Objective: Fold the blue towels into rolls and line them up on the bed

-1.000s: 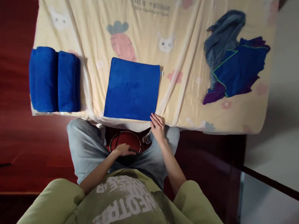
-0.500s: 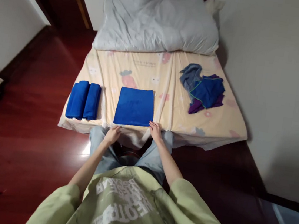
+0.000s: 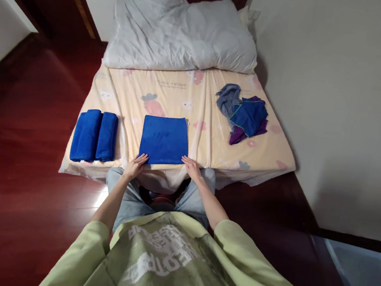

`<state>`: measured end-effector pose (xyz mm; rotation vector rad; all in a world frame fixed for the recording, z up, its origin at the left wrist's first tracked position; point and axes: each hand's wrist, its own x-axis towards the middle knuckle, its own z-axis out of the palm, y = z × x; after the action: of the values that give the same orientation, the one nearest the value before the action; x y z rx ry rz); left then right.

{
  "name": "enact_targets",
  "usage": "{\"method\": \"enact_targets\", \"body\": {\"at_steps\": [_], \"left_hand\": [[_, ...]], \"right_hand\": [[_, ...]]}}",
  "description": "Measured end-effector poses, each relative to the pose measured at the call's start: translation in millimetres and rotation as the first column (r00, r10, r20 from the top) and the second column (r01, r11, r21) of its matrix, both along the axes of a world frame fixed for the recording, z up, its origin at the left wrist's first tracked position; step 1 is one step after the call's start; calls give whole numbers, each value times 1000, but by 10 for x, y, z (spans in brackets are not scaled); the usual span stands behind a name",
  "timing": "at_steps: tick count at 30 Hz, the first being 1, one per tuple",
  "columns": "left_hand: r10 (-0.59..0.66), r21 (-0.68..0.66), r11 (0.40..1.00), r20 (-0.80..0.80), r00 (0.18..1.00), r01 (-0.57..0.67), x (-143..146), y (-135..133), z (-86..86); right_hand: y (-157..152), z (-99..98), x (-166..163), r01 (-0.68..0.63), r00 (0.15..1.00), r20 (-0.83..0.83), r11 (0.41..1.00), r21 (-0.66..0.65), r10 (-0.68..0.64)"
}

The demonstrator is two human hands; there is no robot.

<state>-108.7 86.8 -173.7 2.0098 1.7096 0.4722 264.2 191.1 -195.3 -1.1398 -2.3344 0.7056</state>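
A blue cloth (image 3: 165,140) lies flat and squared on the bed in front of me. My left hand (image 3: 136,165) touches its near left corner, fingers stretched out. At the near right corner rests my right hand (image 3: 192,166), its fingers also extended over the cloth's edge. To the left, folded blue cloths (image 3: 86,136) sit beside another folded blue cloth (image 3: 107,136) close to the bed's front edge.
A crumpled pile of blue, grey and purple cloths (image 3: 250,116) lies on the right of the bed (image 3: 230,161). White bedding (image 3: 185,37) is heaped against the headboard. A wall (image 3: 324,110) stands along the right side.
My left hand has moved from just below the blue cloth's front edge onto its near left corner, fingers now extended. My right hand stays at the right corner. The view has shifted slightly.
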Motion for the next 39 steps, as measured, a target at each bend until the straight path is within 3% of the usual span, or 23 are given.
{"method": "enact_targets", "body": {"at_steps": [6, 12, 17, 23, 27, 34, 39], "left_hand": [[91, 27, 995, 35, 995, -92, 4, -25, -28], [12, -5, 1000, -41, 999, -12, -23, 40, 144], [-52, 17, 999, -25, 998, 52, -62, -185, 202], [84, -18, 996, 63, 995, -83, 3, -317, 126], [131, -15, 991, 107, 986, -130, -2, -271, 77], [106, 8, 994, 168, 980, -109, -40, -242, 52], [228, -88, 973, 245, 942, -212, -41, -158, 100]], "right_hand": [[18, -16, -34, 30, 999, 15, 999, 27, -30], [74, 36, -23, -51, 995, 84, 998, 21, 49], [-67, -15, 101, -69, 997, 28, 998, 10, 69], [-215, -72, 38, 56, 998, -19, 998, 10, -56], [-202, -49, -6, 70, 997, -41, 997, -15, -70], [-191, -20, 13, 84, 993, -76, 995, -53, -87], [-143, 5, 35, 108, 976, -173, 983, -147, -133]]}}
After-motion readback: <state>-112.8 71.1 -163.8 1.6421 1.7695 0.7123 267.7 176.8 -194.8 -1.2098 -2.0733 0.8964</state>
